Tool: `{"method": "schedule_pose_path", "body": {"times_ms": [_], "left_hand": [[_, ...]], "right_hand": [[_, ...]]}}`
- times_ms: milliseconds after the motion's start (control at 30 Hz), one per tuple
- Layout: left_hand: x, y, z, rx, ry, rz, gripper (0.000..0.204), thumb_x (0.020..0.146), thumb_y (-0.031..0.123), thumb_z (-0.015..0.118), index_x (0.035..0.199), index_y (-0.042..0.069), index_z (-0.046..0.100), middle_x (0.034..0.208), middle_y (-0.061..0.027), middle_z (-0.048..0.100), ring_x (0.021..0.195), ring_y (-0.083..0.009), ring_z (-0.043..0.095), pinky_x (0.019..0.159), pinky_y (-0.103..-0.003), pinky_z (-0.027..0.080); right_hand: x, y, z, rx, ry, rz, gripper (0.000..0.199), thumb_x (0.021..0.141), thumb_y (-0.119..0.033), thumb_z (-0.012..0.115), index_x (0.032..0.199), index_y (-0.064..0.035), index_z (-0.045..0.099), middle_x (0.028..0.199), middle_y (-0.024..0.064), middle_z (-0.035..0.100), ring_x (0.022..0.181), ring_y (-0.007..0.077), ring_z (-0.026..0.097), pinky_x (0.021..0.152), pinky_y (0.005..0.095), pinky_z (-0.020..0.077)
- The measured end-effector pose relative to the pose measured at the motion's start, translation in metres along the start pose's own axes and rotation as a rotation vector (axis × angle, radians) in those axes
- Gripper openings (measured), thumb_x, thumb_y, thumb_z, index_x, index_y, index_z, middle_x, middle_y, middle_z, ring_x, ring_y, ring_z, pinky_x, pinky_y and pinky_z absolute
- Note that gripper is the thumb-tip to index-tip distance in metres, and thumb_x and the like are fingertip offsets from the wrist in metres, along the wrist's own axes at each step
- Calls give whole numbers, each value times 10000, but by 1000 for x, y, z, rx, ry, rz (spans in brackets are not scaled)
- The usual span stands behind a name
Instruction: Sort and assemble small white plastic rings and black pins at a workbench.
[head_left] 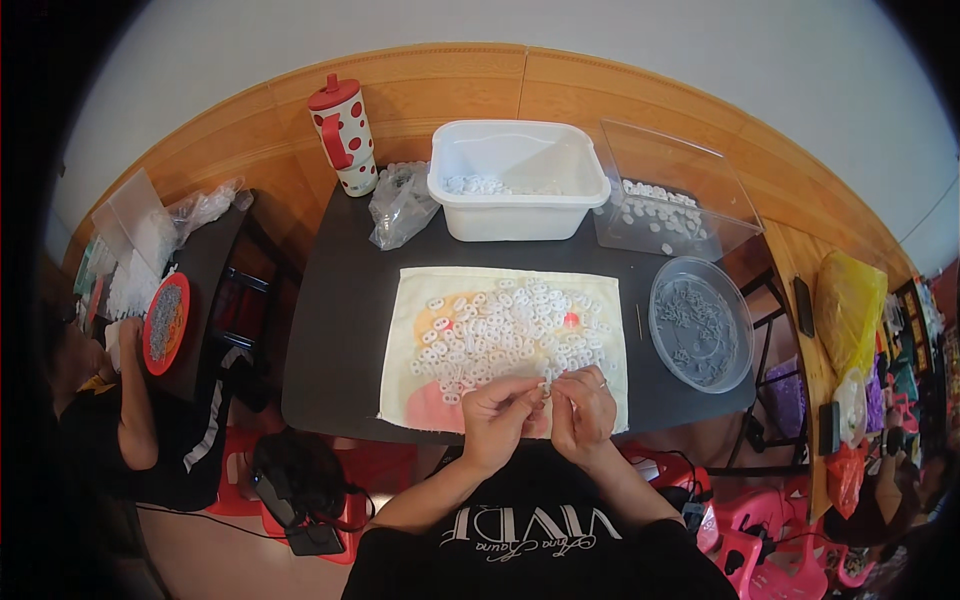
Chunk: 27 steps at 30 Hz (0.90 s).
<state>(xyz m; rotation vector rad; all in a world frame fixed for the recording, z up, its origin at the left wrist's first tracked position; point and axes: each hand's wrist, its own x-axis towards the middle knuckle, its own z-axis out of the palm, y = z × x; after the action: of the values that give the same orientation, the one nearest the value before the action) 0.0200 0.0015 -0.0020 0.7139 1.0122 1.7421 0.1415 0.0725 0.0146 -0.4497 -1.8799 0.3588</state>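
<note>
Over the near edge of a cream cloth, my left hand and my right hand meet with fingers pinched together. Between their fingertips shows a small white plastic piece, partly hidden by the fingers. Just beyond them, many loose white oval plastic pieces with two holes each lie spread over the cloth. To the right stands a round clear tray of small grey parts. A thin stick-like item lies on the dark table between cloth and tray.
Behind the cloth stand a white tub and a clear box, both containing white pieces. A plastic bag and a spotted tumbler sit at the back left. Another person sits at the left table beside a red tray.
</note>
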Motion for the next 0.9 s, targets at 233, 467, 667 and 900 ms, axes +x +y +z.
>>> {"method": "schedule_pose_path", "body": {"times_ms": [233,467,667,900], "left_hand": [[-2,4,5,101,6,123,139,910,-41,677,1040,-36,726,903,-65,709,740,-91,628,646,-216,495],[2,4,-1,79,7,41,143,911,-40,676,1045,-33,725,912,-70,709,743,-94,634,653,-219,500],[1,3,-5,4,-18,-39,152,911,-51,665,1055,-44,715,900,-83,711,736,-112,647,650,-230,516],[6,11,-16,-45,-38,-30,163,918,-50,647,1069,-48,707,905,-90,711,721,-118,644,637,-232,503]], "right_hand": [[-2,-2,3,21,5,28,319,731,178,585,997,4,605,835,149,638,692,301,584,608,365,452],[-6,0,2,66,-15,121,284,778,130,647,1034,16,597,872,164,633,711,310,584,625,363,454],[5,4,-14,31,-66,55,346,775,133,660,1091,15,585,902,182,630,747,331,598,663,376,472],[3,8,-15,-26,-83,93,301,755,132,667,1026,8,622,903,170,631,749,331,602,670,382,476]]}}
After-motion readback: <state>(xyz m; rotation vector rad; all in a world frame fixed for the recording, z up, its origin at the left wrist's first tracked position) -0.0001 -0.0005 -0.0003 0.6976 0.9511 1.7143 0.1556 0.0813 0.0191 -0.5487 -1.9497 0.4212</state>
